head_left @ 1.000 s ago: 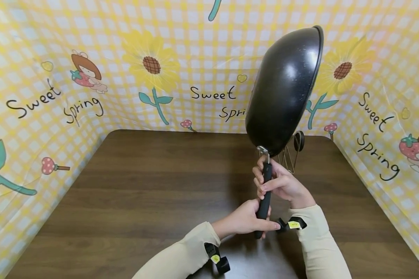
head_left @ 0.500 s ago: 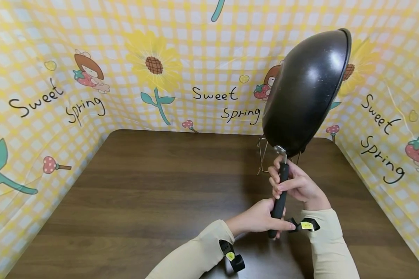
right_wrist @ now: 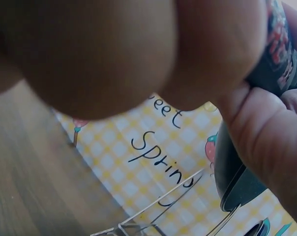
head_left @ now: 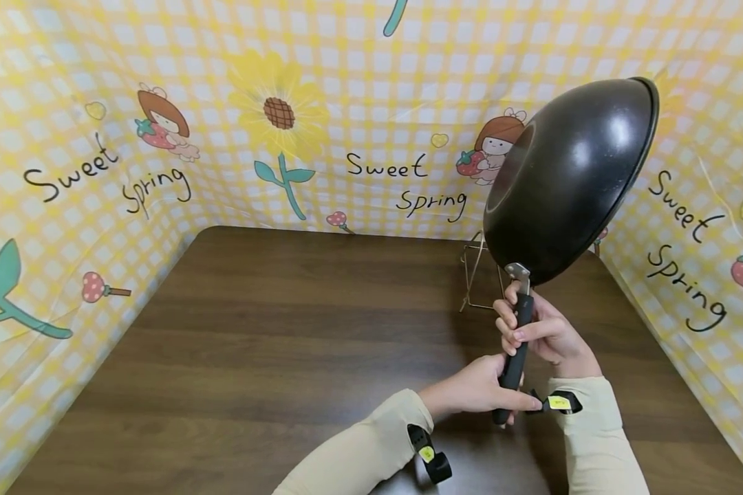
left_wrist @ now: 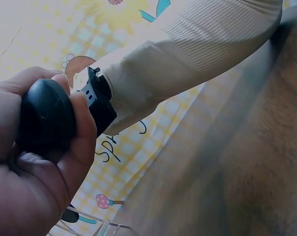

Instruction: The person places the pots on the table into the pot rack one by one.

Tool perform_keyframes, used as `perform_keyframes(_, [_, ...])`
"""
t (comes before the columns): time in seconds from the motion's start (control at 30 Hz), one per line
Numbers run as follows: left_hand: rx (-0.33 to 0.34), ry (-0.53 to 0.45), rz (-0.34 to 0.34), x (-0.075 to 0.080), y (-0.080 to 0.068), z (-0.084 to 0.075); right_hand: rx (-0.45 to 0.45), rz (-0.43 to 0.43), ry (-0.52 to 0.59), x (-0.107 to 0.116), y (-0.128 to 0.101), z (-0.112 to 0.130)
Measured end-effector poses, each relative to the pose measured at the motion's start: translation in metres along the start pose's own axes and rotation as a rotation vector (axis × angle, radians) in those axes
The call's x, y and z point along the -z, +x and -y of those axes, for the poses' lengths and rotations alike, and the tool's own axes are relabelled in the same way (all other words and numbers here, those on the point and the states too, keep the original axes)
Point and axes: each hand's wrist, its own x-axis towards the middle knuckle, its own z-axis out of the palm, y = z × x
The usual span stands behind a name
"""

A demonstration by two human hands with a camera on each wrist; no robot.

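Observation:
A black wok [head_left: 569, 179] is held upright in the air at the right, its rounded underside facing me and its rim turned away. Its black handle [head_left: 516, 357] points down. My right hand [head_left: 535, 330] grips the upper part of the handle just below the metal bracket. My left hand [head_left: 479, 388] grips the handle's lower end [left_wrist: 45, 115]. In the right wrist view, my fingers fill most of the picture around the handle [right_wrist: 281, 59]. Behind the wok stands a thin wire rack [head_left: 479, 275] on the table, also seen as the wire rack [right_wrist: 158, 211].
A dark wooden table [head_left: 272, 344] lies under both arms. A yellow checked backdrop [head_left: 347, 103] printed with sunflowers and "Sweet Spring" walls the table on three sides. Black wrist straps sit on both beige sleeves.
The wok and both hands have shifted to the right and slightly down, and the wok now tilts further to the right. More of the wire rack shows behind it.

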Motion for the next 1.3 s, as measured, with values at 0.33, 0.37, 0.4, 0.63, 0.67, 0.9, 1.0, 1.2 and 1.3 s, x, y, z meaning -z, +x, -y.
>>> perform_keyframes(0.33, [0.020, -0.050, -0.017, -0.002, 0.006, 0.003, 0.007, 0.033, 0.058, 0.014, -0.004, -0.002])
perform_keyframes(0.37, [0.021, -0.050, -0.016, -0.002, 0.007, 0.003, 0.006, 0.035, 0.062, 0.015, -0.004, -0.003])
perform_keyframes(0.4, [0.023, -0.053, -0.015, -0.001, 0.007, 0.004, 0.004, 0.037, 0.067, 0.015, -0.004, -0.003])
perform_keyframes(0.63, [0.033, -0.065, -0.017, -0.003, 0.010, 0.007, 0.006, 0.056, 0.088, 0.021, -0.008, -0.005])
perform_keyframes(0.67, [0.038, -0.067, -0.018, -0.004, 0.011, 0.007, 0.005, 0.059, 0.095, 0.022, -0.009, -0.005])
perform_keyframes(0.9, [0.081, -0.129, -0.026, -0.009, 0.011, 0.013, -0.007, 0.061, 0.123, 0.029, -0.018, -0.012])
perform_keyframes(1.0, [0.087, -0.131, -0.031, -0.012, 0.011, 0.018, -0.015, 0.059, 0.136, 0.030, -0.021, -0.015])
perform_keyframes(1.2, [0.083, -0.140, -0.034, -0.013, 0.010, 0.026, -0.007, 0.059, 0.119, 0.035, -0.025, -0.021])
perform_keyframes(1.3, [0.083, -0.149, -0.030, -0.013, 0.011, 0.029, -0.008, 0.058, 0.118, 0.037, -0.027, -0.025])
